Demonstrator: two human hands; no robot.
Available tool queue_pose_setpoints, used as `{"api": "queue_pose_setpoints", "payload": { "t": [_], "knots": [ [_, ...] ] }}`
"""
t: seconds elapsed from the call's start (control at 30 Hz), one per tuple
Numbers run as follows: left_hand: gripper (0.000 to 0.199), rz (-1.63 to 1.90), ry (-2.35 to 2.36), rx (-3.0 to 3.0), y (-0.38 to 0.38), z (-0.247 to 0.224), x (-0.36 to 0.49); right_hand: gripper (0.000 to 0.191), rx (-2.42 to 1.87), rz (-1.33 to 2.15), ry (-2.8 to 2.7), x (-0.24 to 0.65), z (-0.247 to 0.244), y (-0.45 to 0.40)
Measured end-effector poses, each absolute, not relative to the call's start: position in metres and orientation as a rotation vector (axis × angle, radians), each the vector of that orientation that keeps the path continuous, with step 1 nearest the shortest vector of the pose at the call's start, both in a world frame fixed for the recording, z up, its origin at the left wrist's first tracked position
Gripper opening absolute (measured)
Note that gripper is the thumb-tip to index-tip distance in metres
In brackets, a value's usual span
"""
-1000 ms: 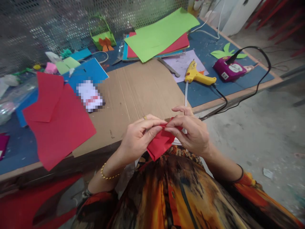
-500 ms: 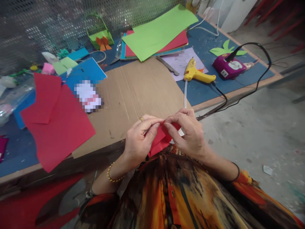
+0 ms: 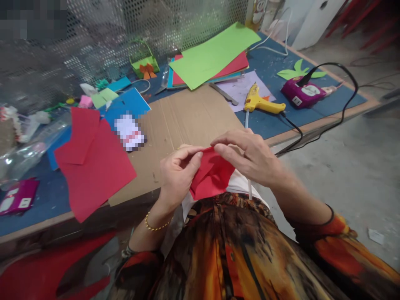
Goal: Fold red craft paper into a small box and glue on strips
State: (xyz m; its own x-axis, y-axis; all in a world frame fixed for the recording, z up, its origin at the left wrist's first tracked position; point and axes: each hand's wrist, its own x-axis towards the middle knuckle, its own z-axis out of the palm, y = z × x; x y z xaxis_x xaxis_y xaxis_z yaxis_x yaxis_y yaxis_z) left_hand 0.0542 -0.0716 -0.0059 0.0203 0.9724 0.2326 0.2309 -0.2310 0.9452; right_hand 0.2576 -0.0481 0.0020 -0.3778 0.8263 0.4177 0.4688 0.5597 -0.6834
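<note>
A folded piece of red craft paper (image 3: 212,177) is held just above my lap, off the table's front edge. My left hand (image 3: 178,175) pinches its upper left corner between thumb and fingers. At the top edge, the thumb and fingertips of my right hand (image 3: 254,156) close on the paper, the fingers lying over the fold. The paper is creased, with a raised flap in its middle. Beyond my right hand lies a yellow glue gun (image 3: 261,102), its clear glue stick pointing toward me.
Brown cardboard (image 3: 184,118) covers the table's middle. Left of it lie larger red sheets (image 3: 100,158) and a pixelated phone-like object (image 3: 129,131). Green sheet (image 3: 215,54), grey cutter (image 3: 224,94) and purple power box (image 3: 301,91) with black cable are farther back. A small green basket (image 3: 144,64) stands behind.
My fingertips have moved apart along the paper's top edge, and more of the red paper shows between my hands. The view has shifted slightly, so the table things appear lower and farther right.
</note>
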Motion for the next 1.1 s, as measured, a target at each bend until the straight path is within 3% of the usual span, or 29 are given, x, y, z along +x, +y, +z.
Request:
{"api": "queue_pose_setpoints", "payload": {
  "t": [0.23, 0.4, 0.67, 0.83, 1.1],
  "knots": [
    [0.017, 1.166, 1.177, 1.447, -0.065, -0.007, 0.049, 0.021, -1.011, 0.701, -2.025, 0.253, 0.005, -0.035],
    [0.044, 1.159, 1.15, 1.42, -0.054, 0.0, 0.039, 0.022, -0.979, 0.837, -1.991, 0.255, 0.014, -0.026],
    [0.03, 1.081, 1.145, 1.5, -0.04, 0.009, 0.043, 0.021, -0.951, 0.843, -2.017, 0.245, 0.018, -0.013],
    [0.039, 1.046, 1.06, 1.213, -0.032, 0.015, 0.046, 0.02, -0.945, 0.794, -1.981, 0.244, 0.017, -0.006],
    [0.032, 0.839, 1.1, 1.435, 0.004, 0.037, 0.041, 0.06, -0.913, 1.049, -1.918, 0.274, 0.03, 0.026]
  ]
}}
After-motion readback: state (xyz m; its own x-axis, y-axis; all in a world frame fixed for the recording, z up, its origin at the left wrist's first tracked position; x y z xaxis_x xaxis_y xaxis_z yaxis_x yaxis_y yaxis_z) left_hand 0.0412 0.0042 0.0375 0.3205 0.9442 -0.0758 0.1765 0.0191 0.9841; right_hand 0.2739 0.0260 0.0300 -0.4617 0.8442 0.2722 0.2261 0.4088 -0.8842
